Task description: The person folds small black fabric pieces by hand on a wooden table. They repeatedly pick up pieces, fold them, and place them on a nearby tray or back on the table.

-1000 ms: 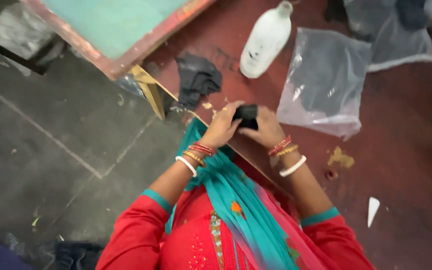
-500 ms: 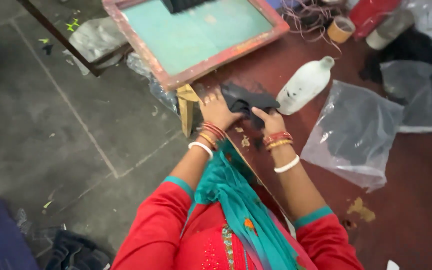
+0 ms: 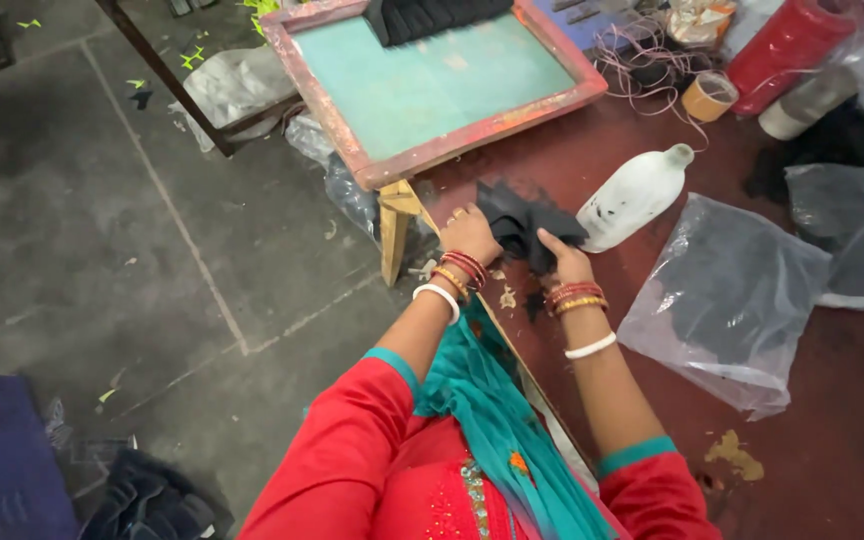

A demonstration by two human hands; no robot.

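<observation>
Just beyond the fingers of both hands, at the near edge of the dark red table [image 3: 832,400], a crumpled piece of black cloth [image 3: 522,225] is held. The left hand [image 3: 469,235] is closed on the cloth's left edge, its fingers [image 3: 457,215] curled over it; the right hand [image 3: 564,262] is pinched on the lower right part, with one finger stretched along the fabric. The cloth is bunched and only partly spread, so the handling is judged to be in its middle stage: the piece is picked up and gripped, but not yet flattened or laid on anything. Ahead of the fingers and slightly to the left, the wooden-framed screen [image 3: 432,85] with its teal mesh is seen, apart from the cloth, with another dark piece lying across its far end. Just to the right of the cloth a white plastic bottle [image 3: 637,195] lies on its side, nearly touching it. Further right a clear plastic bag [image 3: 732,300] is spread on the table.

Compared with half a second ago, the cloth is held in much the same two-handed grip, and the bottle remains beside it. Compared with a second ago, the hands are carried further from the body and the cloth, then a small tight bundle between them, is opened out more.
</observation>
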